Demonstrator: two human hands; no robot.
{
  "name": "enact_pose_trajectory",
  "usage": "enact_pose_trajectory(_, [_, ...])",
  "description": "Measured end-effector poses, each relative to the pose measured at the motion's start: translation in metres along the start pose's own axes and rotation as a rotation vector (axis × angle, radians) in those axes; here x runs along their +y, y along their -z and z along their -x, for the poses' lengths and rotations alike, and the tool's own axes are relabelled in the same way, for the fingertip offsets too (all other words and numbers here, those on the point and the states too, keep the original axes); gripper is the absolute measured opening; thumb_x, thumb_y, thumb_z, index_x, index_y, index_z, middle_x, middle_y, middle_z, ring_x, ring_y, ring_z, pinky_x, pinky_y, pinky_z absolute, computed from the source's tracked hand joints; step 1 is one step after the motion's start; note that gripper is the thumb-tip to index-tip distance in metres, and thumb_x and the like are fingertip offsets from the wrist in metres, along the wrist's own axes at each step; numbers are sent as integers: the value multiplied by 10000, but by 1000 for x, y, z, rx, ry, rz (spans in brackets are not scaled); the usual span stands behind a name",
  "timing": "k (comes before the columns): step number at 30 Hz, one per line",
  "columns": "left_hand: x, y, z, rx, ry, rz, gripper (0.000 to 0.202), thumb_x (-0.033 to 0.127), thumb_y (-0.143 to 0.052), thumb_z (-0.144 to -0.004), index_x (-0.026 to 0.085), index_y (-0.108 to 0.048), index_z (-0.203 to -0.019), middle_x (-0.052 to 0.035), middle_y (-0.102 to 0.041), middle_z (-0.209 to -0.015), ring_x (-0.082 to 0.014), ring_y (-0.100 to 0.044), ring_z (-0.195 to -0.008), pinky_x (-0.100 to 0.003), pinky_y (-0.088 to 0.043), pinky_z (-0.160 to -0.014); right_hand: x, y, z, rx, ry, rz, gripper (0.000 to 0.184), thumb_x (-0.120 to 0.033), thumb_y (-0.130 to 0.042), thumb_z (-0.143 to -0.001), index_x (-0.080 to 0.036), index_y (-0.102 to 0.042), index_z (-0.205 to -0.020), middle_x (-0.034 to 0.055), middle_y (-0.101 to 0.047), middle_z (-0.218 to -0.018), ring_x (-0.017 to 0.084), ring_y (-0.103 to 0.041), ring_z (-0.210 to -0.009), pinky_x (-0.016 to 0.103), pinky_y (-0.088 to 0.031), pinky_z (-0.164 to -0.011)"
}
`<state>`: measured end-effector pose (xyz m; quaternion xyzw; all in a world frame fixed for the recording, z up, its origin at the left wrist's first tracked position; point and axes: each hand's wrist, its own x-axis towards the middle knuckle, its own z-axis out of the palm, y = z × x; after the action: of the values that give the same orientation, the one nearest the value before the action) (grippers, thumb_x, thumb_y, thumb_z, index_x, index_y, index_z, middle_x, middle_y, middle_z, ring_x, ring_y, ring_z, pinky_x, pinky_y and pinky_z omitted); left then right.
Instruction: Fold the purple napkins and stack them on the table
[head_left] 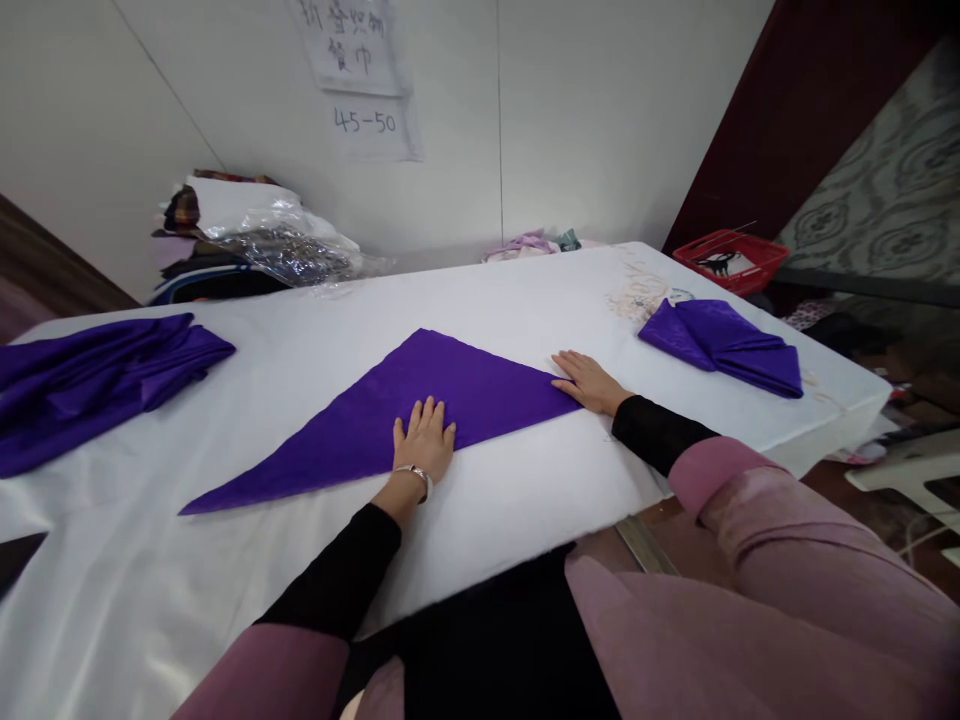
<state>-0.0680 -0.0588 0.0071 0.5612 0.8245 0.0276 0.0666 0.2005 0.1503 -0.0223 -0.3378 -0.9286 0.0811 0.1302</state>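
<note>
A purple cloth (420, 400) folded into a flat triangle lies on the white-covered table (525, 300). My left hand (424, 438) rests flat, fingers stretched, on the triangle's near edge around its middle. My right hand (590, 381) lies flat with fingers apart at the triangle's right tip, touching the cloth. Neither hand grips anything.
A heap of unfolded purple cloths (90, 380) lies at the left. A folded purple napkin (724, 345) sits at the right near the table's corner. Bagged fabric (255, 240) is stacked at the back left; a red basket (731, 260) stands beyond the right edge.
</note>
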Motion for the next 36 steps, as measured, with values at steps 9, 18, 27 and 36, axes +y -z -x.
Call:
enact_pose_trajectory(9, [116, 0, -44, 100, -191, 107, 567, 415, -211, -916, 163, -297, -1417, -65, -210, -1526, -239, -153, -1402, -536, -117, -1123, 0, 0, -1, 19, 1, 14, 695, -628, -266, -895, -163, -369, -1401, 132, -360, -1446, 289, -287, -1347, 469, -238, -1089])
enact_pose_trajectory(18, [119, -29, -54, 47, -174, 73, 622, 475, -162, -908, 173, -213, -1448, -63, -130, -1546, -257, -62, -1416, -563, -35, -1119, 0, 1, -1, -8, -10, 36, 722, -633, -234, -895, -139, -359, -1406, 137, -348, -1452, 285, -280, -1350, 455, -233, -1098])
enact_pose_trajectory(27, [56, -16, -23, 8, -100, 34, 695, 567, -115, -886, 180, -175, -1459, -58, -103, -1550, -266, -21, -1417, -560, -19, -1124, 12, -7, 1, -11, 15, 57, 712, -629, -210, -889, -160, -369, -1401, 122, -363, -1444, 287, -293, -1345, 484, -257, -1087])
enact_pose_trajectory(36, [-20, 1, -2, 39, 69, 12, 837, 708, -97, -815, 182, -159, -1462, -78, -88, -1550, -297, -25, -1414, -583, -24, -1112, 28, -17, 0, 10, 72, 114, 670, -569, -229, -892, -135, -414, -1368, 143, -400, -1418, 279, -315, -1334, 463, -289, -1073])
